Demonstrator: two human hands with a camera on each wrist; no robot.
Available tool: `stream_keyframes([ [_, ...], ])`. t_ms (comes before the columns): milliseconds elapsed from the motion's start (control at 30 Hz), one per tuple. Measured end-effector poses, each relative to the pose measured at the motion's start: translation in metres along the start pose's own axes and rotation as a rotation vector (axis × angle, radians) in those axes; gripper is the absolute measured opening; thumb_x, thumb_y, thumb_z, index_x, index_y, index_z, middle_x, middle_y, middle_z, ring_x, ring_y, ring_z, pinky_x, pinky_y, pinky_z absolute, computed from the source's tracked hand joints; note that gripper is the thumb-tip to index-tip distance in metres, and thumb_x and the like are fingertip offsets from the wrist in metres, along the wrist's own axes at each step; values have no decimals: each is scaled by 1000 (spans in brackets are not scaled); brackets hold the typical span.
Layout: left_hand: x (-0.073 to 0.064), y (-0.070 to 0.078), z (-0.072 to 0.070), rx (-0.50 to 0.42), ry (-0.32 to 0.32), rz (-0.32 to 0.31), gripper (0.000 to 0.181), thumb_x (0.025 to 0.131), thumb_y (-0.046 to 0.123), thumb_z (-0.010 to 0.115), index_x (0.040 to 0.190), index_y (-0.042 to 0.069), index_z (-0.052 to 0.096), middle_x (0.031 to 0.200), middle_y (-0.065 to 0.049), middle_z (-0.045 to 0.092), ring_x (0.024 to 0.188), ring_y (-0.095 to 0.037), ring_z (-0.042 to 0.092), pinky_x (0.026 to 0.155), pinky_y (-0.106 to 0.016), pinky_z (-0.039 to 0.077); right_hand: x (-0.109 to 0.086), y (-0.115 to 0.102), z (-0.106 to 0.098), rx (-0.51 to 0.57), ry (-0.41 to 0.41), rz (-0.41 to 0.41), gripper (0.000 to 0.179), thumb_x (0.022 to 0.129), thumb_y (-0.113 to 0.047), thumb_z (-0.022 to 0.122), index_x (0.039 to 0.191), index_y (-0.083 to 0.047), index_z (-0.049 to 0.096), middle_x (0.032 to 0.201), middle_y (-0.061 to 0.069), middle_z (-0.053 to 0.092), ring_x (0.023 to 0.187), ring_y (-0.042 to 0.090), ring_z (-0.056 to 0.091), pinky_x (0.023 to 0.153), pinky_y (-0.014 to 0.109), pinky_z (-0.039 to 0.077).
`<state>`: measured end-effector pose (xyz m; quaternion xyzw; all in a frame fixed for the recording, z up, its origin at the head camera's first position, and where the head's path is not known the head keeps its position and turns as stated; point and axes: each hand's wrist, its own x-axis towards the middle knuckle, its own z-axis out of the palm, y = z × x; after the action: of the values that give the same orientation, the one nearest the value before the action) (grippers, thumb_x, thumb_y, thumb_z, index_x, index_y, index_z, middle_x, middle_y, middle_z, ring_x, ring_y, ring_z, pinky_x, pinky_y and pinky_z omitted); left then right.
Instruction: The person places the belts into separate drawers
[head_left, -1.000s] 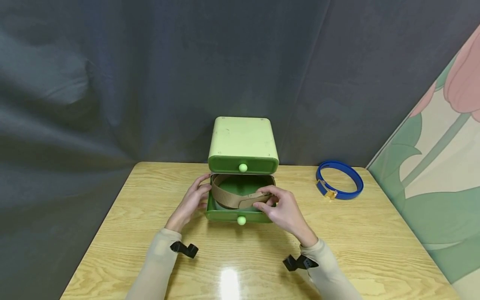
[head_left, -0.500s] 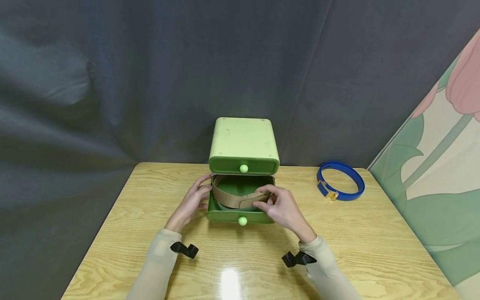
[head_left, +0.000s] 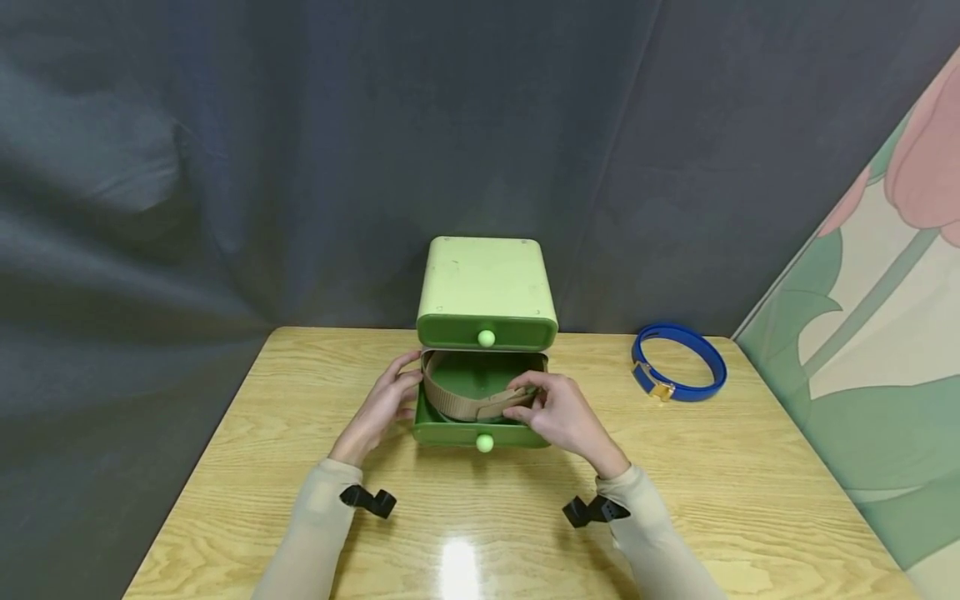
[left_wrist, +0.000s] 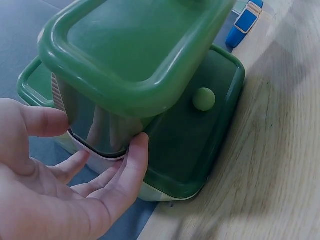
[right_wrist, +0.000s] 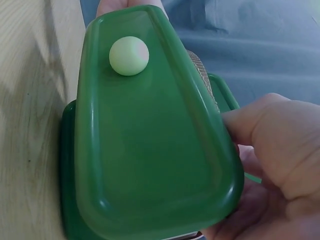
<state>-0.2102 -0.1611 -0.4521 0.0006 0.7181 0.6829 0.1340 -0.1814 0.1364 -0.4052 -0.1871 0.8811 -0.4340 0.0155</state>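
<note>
A coiled tan belt [head_left: 457, 407] with a ribbed webbing band lies partly inside the pulled-out green drawer [head_left: 450, 434]. My right hand [head_left: 566, 421] pinches the belt's end at the drawer's right side, between thumb and fingers. On the opposite side, my left hand [head_left: 378, 412] rests its spread fingertips against the drawer's left wall. The left wrist view has that hand's thumb [left_wrist: 47, 121] near the upper rim and its fingers below. In the right wrist view only a sliver of the belt [right_wrist: 200, 72] shows over the drawer front [right_wrist: 150, 130].
The small cabinet [head_left: 487, 279] has a pale green top and a closed upper drawer [head_left: 450, 331] with a round knob. A lower drawer front [left_wrist: 175, 155] shows in the left wrist view. A coiled blue belt [head_left: 705, 392] with a gold buckle lies at right. A dark curtain [head_left: 480, 125] hangs behind.
The tan belt has sunk a little deeper into the drawer and its front edge has tilted. My right hand has shifted slightly left with it. The left hand has stayed in place.
</note>
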Motion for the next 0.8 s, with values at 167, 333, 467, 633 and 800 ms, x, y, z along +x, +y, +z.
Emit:
stream_keyframes([
  [167,-1,-1,-1,-5,11,1,64,112,29,47,170,17,24,166,-22,40,141,-44,56,86,-32,52,4,1,1,-41,-22,-33,22,90,-9,85,111,-7,78,69,-2,64,49,6,42,48,23,38],
  [333,0,-3,0,-9,4,9,63,112,27,47,170,16,25,163,-23,43,136,-40,60,86,-32,55,5,2,0,-96,-56,4,19,90,-10,86,108,-9,79,92,3,76,54,8,46,55,26,44],
  [467,0,-3,1,-5,7,8,62,112,26,47,170,16,26,163,-22,44,135,-39,60,85,-31,55,6,0,-1,-126,-79,42,17,89,-12,87,104,-12,79,99,4,79,61,9,54,63,27,48],
  [633,0,-2,1,2,0,12,62,113,26,47,170,17,26,165,-22,43,139,-41,57,85,-31,54,8,0,-4,-144,-92,74,11,89,-15,88,96,-15,80,98,1,80,73,10,65,71,30,53],
  [800,0,-2,0,2,4,13,63,113,28,48,170,17,25,164,-21,44,138,-39,58,84,-31,54,11,2,-5,-151,-107,87,11,87,-17,90,94,-16,81,94,-1,79,75,11,65,71,31,54],
])
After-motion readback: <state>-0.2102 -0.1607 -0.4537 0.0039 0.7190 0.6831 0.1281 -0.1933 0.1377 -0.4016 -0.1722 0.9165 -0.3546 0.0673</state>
